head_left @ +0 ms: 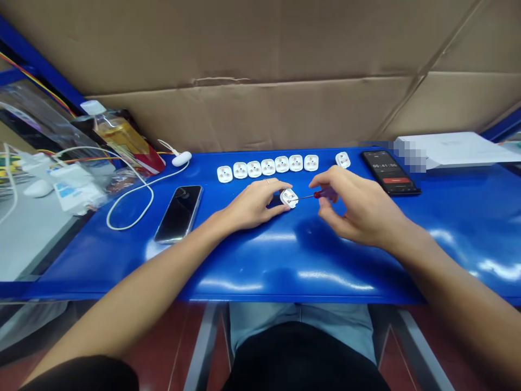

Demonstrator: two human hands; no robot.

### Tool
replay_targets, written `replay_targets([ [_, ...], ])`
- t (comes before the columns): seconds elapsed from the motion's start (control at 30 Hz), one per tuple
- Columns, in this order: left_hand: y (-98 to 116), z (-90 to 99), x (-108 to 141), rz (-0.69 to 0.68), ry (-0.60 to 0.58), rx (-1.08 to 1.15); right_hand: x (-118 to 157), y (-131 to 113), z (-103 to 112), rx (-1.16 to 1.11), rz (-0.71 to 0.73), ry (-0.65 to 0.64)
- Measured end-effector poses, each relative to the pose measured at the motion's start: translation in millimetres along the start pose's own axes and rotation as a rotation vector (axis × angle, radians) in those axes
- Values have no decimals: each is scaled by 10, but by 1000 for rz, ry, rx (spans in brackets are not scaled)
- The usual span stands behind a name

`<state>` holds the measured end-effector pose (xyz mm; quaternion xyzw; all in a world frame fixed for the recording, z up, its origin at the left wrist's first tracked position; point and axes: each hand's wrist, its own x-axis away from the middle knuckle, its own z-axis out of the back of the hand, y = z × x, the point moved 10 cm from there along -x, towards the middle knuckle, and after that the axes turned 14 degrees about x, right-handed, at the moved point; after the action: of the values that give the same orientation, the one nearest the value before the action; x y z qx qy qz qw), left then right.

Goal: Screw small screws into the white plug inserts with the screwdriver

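My left hand (258, 202) is closed on the side of a small white plug (289, 199), its thumb and fingers pinching the edge on the blue table. Metal parts show inside the plug's open face. In my right hand (354, 209) is a screwdriver (317, 194) with a red and purple handle, gripped by the fingers. Its thin shaft points left and its tip reaches the plug; whether it sits in a screw is too small to tell. Behind my hands stands a row of several similar white plugs (281, 164), and one more plug (343, 159) lies apart to the right.
On the blue table (252, 266), a dark phone (179, 213) lies at left beside a white cable (151, 190). A phone showing a timer (389, 172) and a white box (456, 149) are at right. A bottle (118, 136) leans back left. Cardboard (260, 114) walls the back.
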<state>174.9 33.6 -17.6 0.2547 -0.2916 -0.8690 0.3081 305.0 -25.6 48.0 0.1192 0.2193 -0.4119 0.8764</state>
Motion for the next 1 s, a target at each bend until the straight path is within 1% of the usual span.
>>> replay_targets([
  [0.17, -4, 2, 3, -6, 4, 4, 7, 43, -32, 49, -28, -24],
  [0.3, -9, -8, 5, -7, -10, 4, 3, 1, -4, 13, 21, 8],
  [0.37, -9, -5, 6, -9, -8, 12, 2, 1, -10, -2, 29, -4],
  [0.5, -12, 5, 5, -6, 2, 13, 6, 60, -61, 19, -19, -47],
  [0.67, -8, 0, 1, 0, 0, 16, 8, 58, -34, -9, -29, 7],
  [0.77, 2, 1, -2, -6, 5, 21, 12, 76, -51, -21, -48, -14],
  [0.87, 2, 4, -4, -3, 10, 15, 18, 119, -67, 28, -79, -30],
  [1.0, -1, -2, -4, 1, 3, 9, 13, 97, -32, -3, -51, 10],
])
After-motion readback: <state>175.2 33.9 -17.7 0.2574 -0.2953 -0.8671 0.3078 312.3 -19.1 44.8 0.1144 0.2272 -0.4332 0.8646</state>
